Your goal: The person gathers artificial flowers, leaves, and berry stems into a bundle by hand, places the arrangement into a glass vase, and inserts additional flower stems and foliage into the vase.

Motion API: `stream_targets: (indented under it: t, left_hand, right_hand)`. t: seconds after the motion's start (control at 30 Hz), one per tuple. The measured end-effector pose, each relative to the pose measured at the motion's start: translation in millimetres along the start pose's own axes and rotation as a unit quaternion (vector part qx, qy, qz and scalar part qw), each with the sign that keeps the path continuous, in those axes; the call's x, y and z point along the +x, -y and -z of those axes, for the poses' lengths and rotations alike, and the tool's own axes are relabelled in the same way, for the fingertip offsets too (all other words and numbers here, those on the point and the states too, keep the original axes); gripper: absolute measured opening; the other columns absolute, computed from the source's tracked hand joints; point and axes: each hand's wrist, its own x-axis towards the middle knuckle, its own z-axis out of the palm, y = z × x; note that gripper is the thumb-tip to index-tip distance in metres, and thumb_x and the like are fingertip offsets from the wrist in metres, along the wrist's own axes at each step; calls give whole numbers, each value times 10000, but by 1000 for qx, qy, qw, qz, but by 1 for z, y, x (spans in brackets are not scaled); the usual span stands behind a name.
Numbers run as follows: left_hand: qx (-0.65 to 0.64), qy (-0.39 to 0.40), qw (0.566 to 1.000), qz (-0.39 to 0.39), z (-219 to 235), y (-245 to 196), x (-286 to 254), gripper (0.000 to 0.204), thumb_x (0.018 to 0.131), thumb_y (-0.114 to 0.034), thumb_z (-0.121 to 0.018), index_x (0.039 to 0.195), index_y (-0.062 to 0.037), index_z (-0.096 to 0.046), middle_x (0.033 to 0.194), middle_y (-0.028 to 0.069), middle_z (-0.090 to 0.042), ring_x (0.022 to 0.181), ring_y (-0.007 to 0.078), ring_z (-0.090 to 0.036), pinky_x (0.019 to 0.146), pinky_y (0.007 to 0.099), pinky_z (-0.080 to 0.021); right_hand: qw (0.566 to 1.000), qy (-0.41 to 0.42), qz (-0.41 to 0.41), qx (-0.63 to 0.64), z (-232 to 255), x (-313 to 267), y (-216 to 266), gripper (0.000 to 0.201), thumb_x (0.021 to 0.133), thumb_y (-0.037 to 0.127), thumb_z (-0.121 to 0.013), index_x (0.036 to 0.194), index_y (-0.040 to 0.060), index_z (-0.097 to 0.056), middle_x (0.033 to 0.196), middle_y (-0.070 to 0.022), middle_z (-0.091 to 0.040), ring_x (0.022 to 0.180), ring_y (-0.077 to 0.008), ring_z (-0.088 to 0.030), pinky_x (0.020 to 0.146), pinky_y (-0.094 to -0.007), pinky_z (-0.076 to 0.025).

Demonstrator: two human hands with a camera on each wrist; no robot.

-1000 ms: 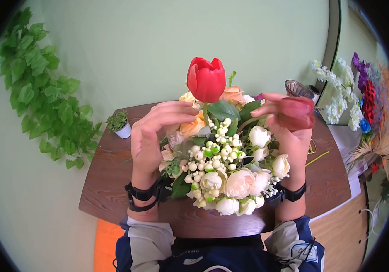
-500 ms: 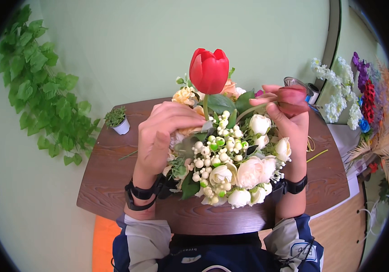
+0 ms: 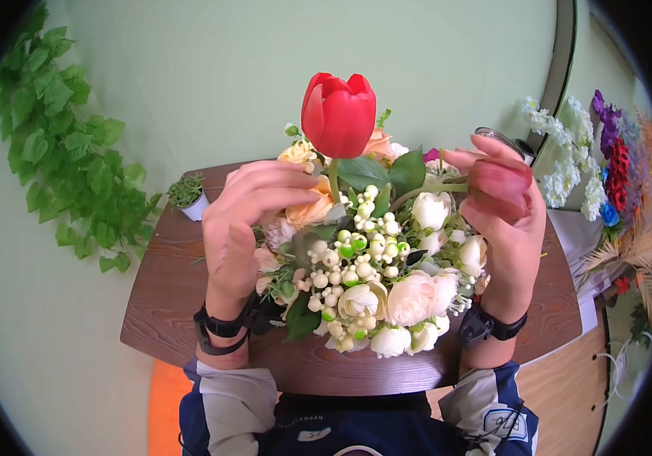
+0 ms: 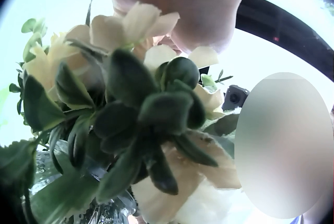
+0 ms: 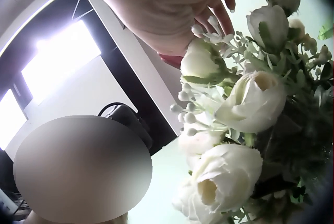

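Note:
A bright red tulip (image 3: 339, 118) stands upright above a mixed bouquet (image 3: 390, 300) of white and blush blooms, berries and leaves. My left hand (image 3: 246, 216) is at the bouquet's left, its fingers extended over a peach rose (image 3: 311, 207) close to the tulip's stem. In the left wrist view, that hand (image 4: 182, 7) is above pale petals and leaves, its fingertips hidden. A darker red tulip (image 3: 499, 190) leans out to the right on a bent stem. My right hand (image 3: 512, 228) is behind its head, fingers spread. The right wrist view shows that hand (image 5: 172, 10) above white blooms (image 5: 253, 101).
The bouquet stands on a dark wooden table (image 3: 162, 304). A small potted plant (image 3: 189, 196) is at the back left, a glass vessel (image 3: 493, 135) at the back right. Green vines (image 3: 67, 144) hang on the left wall; more flowers (image 3: 565, 163) stand at right.
My left hand closed in toward the bright tulip's stem, then drew back left. My right hand's fingers have spread, and it has shifted right beside the darker tulip.

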Motion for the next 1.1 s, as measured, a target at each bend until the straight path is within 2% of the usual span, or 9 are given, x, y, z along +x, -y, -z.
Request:
stream_targets:
  t: [0.13, 0.2, 0.23, 0.3, 0.33, 0.37, 0.47, 0.8, 1.1]
  left_hand:
    - [-28, 8, 999, -19, -3, 5, -2, 761, 956, -568, -188, 915, 2, -690, 962, 148, -671, 1003, 328, -600, 926, 411, -383]
    - [-28, 45, 998, -24, -3, 4, -3, 735, 949, -569, -223, 909, -4, -690, 970, 145, -670, 1016, 328, -600, 924, 418, -386]
    - [-28, 45, 998, -23, -3, 4, -2, 735, 949, -569, -223, 909, -4, -690, 970, 145, -670, 1016, 328, -600, 924, 418, -386]
    - [-40, 43, 998, -15, -3, 4, -1, 698, 950, -549, -258, 898, -5, -692, 963, 143, -671, 1003, 325, -603, 912, 420, -396]
    - [-39, 43, 998, -14, -3, 5, -2, 698, 950, -549, -258, 898, -5, -692, 963, 143, -671, 1003, 325, -603, 912, 420, -396]
    - [-42, 44, 998, -14, -4, 6, -2, 681, 952, -535, -270, 893, -4, -691, 958, 143, -671, 990, 322, -606, 907, 419, -400]
    - [-48, 42, 998, -15, -5, 6, -3, 642, 956, -500, -294, 886, 1, -689, 947, 143, -671, 962, 313, -610, 895, 415, -408]
    - [-31, 27, 997, -59, -9, 7, -2, 516, 969, -384, -361, 875, 9, -682, 899, 141, -663, 862, 288, -606, 811, 389, -449]
    - [-21, 27, 997, -69, -10, 3, 0, 445, 955, -341, -414, 881, 8, -679, 887, 140, -658, 845, 286, -599, 790, 383, -454]
  right_hand:
    - [998, 15, 54, -28, -4, -2, -3, 720, 646, 24, -755, 1286, -23, -429, 1148, -180, -603, 1005, -210, -601, 916, -309, -458]
    - [985, 20, 172, -26, -8, -2, -4, 868, 620, 125, -821, 1339, -6, -353, 1203, -203, -561, 1036, -228, -577, 919, -328, -455]
    - [985, 20, 171, -26, -8, -4, -6, 868, 620, 125, -821, 1339, -6, -353, 1203, -203, -561, 1036, -228, -577, 919, -328, -455]
    - [967, -13, 235, -96, -7, -7, -8, 943, 632, 408, -808, 1362, 17, -358, 1203, -217, -537, 1100, -271, -526, 971, -377, -395]
    - [955, 29, 294, -26, -7, -2, -8, 731, 678, 189, -809, 1267, -18, -431, 1187, -208, -546, 995, -219, -571, 864, -313, -467]
    - [955, 29, 293, -25, -7, -3, -6, 731, 678, 189, -809, 1267, -18, -431, 1187, -208, -546, 995, -219, -571, 864, -313, -467]
    - [969, 18, 238, -63, -6, -9, -3, 228, 825, 10, -604, 1042, -55, -581, 1158, -199, -558, 837, -147, -556, 755, -252, -471]
    - [974, 15, 181, -135, 0, 1, -4, 227, 799, -119, -509, 987, -48, -614, 1146, -170, -572, 933, -167, -588, 788, -254, -489]
    - [961, 1, 194, -196, 1, 2, -3, 196, 768, -91, -560, 931, -17, -640, 1081, -142, -603, 925, -169, -606, 741, -243, -517]
